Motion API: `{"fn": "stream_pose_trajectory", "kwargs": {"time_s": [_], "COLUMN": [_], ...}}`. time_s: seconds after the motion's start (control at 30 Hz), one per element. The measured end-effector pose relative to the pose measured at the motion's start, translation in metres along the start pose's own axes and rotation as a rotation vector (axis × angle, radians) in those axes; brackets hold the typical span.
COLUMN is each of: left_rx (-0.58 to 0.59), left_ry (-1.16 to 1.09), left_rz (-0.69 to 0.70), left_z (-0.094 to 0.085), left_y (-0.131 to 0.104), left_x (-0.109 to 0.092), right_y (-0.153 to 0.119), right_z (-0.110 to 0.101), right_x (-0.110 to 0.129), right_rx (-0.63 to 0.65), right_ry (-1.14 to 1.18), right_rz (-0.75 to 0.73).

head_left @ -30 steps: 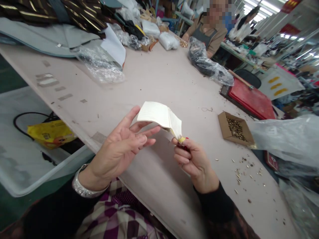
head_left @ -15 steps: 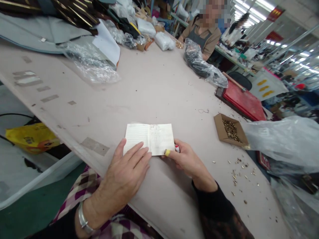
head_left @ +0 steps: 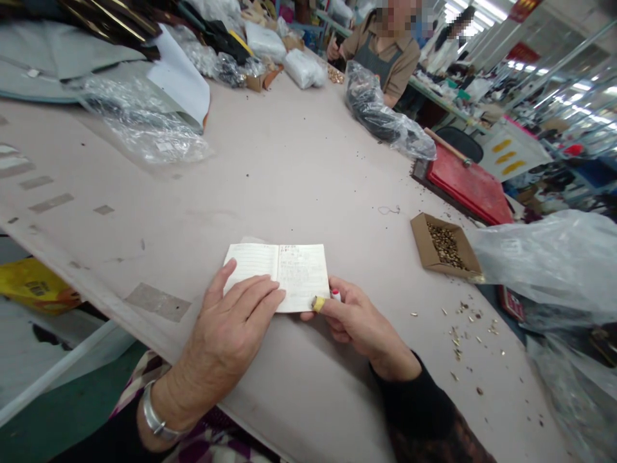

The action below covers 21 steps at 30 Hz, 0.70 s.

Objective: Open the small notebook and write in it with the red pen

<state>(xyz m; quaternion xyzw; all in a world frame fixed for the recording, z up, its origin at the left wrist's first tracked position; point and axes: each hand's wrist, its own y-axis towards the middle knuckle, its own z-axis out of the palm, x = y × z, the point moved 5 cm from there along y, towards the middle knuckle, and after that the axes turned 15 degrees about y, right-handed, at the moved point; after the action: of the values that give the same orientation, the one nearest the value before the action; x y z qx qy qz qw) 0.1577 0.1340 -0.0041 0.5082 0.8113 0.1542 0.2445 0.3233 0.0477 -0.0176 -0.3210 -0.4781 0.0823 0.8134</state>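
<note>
Hands were apart: left hand (head_left: 224, 337) lay across the open notebook (head_left: 303, 273), presumably to flatten its pages; right hand (head_left: 359, 321) pinched its lower corner, probably for steadiness, left of the cardboard box (head_left: 423, 243).

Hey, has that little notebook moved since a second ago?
Yes. Judged against the cardboard box, the notebook has come lower in the view, toward the person, with the left hand now on its page.
</note>
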Motion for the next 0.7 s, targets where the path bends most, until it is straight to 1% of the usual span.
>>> {"fn": "stream_pose_trajectory", "kwargs": {"time_s": [0.13,0.2,0.3,0.33,0.4,0.47,0.53,0.63,0.7], "left_rx": [0.1,0.145,0.199,0.21,0.222,0.213,0.181,0.106,0.07], "left_ry": [0.019,0.043,0.042,0.03,-0.005,-0.035,-0.04,0.022,0.061], "left_rz": [0.185,0.23,0.217,0.204,0.185,0.173,0.178,0.187,0.194], "left_z": [0.002,0.004,0.008,0.009,0.011,0.011,0.011,0.008,0.005], "left_y": [-0.007,-0.011,-0.019,-0.022,-0.027,-0.03,-0.031,-0.028,-0.026], "left_x": [-0.004,-0.006,-0.006,-0.005,-0.004,-0.002,-0.003,-0.006,-0.008], "right_y": [0.001,0.002,0.002,0.002,0.002,-0.001,-0.004,-0.01,-0.012], "right_z": [-0.005,-0.009,-0.014,-0.018,-0.027,-0.036,-0.041,-0.041,-0.038], "right_x": [0.001,0.004,0.013,0.016,0.022,0.024,0.024,0.025,0.024], "right_rx": [-0.056,-0.043,-0.018,-0.042,-0.147,-0.256,-0.324,-0.366,-0.354], "right_ry": [-0.168,-0.253,-0.389,-0.42,-0.473,-0.53,-0.587,-0.636,-0.625], "right_rz": [-0.045,-0.104,-0.225,-0.263,-0.322,-0.361,-0.401,-0.511,-0.549]}}
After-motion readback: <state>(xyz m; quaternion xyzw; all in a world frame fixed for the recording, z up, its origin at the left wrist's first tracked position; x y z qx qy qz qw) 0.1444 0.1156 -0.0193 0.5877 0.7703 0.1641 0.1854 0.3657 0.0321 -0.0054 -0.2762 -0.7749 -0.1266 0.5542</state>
